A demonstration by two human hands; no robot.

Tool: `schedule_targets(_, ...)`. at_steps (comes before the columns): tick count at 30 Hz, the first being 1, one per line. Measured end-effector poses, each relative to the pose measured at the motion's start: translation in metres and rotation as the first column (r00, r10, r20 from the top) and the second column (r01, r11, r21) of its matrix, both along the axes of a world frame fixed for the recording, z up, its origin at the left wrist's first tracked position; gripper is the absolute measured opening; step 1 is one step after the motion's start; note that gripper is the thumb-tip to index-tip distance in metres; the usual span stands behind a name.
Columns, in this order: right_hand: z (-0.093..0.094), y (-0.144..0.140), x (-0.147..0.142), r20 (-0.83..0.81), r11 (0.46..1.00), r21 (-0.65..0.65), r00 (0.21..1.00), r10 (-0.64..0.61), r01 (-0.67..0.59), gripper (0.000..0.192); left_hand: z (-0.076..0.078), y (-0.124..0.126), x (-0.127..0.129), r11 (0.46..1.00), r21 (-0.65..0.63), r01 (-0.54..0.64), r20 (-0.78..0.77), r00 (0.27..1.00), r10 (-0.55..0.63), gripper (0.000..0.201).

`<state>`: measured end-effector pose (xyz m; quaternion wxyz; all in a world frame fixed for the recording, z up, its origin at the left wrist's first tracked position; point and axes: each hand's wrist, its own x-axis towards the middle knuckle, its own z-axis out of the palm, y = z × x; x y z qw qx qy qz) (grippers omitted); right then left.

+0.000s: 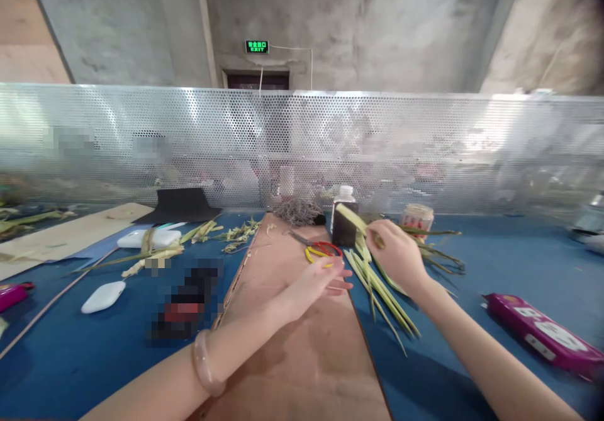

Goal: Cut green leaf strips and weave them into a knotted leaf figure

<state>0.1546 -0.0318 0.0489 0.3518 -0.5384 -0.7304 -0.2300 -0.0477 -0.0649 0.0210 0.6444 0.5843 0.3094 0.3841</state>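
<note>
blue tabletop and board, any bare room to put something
Bare: blue tabletop between the dried stalks and magenta packet; wooden board nearer than the left hand. Crowded: around the bottle and leaf strips, and the board's far end, with scissors and wiry tangle.

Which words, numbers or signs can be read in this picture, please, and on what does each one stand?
"安全出口" on the green-lit exit sign.
"EXIT" below it, on the same sign.
Magenta packet: white marks, too blurred to read.
Jar: red marks, too small to read.
</note>
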Motion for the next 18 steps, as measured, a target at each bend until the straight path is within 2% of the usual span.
schedule_targets(2, -0.002, -0.012, -0.034, 0.102, 0.991, -0.023, 0.985, 0.135, -0.134, 0.020, 0.005, 0.003, -0.018, 1.000, -0.014, 0.007, 0.125, 0.992, -0.006, 0.043)
schedule_targets(4, -0.007, -0.027, -0.068, 0.178, 0.970, -0.068, 0.954, 0.242, -0.234, 0.018, 0.009, 0.007, -0.034, 0.995, 0.003, -0.103, 0.172, 0.980, 0.100, 0.038)
schedule_targets(6, -0.011, -0.043, -0.098, 0.211, 0.948, -0.117, 0.926, 0.314, -0.295, 0.017, 0.011, 0.011, -0.048, 0.957, 0.000, -0.289, 0.139, 0.948, 0.286, 0.029)
schedule_targets(9, -0.011, -0.055, -0.128, 0.159, 0.902, -0.203, 0.897, 0.413, -0.380, 0.011, 0.010, 0.017, -0.068, 0.910, -0.004, -0.414, 0.076, 0.908, 0.413, 0.019)
schedule_targets(11, -0.007, -0.048, -0.133, 0.061, 0.878, -0.248, 0.898, 0.435, -0.408, 0.013, 0.008, 0.020, -0.080, 0.900, -0.015, -0.437, 0.021, 0.899, 0.437, 0.020)
schedule_targets(14, -0.002, -0.016, -0.123, -0.080, 0.884, -0.277, 0.926, 0.368, -0.375, 0.017, 0.004, 0.022, -0.092, 0.891, -0.006, -0.454, -0.031, 0.891, 0.454, 0.025)
schedule_targets(18, -0.011, 0.026, -0.103, -0.244, 0.840, -0.352, 0.907, 0.344, -0.413, 0.018, 0.004, 0.018, -0.098, 0.893, 0.052, -0.447, -0.042, 0.892, 0.450, 0.034)
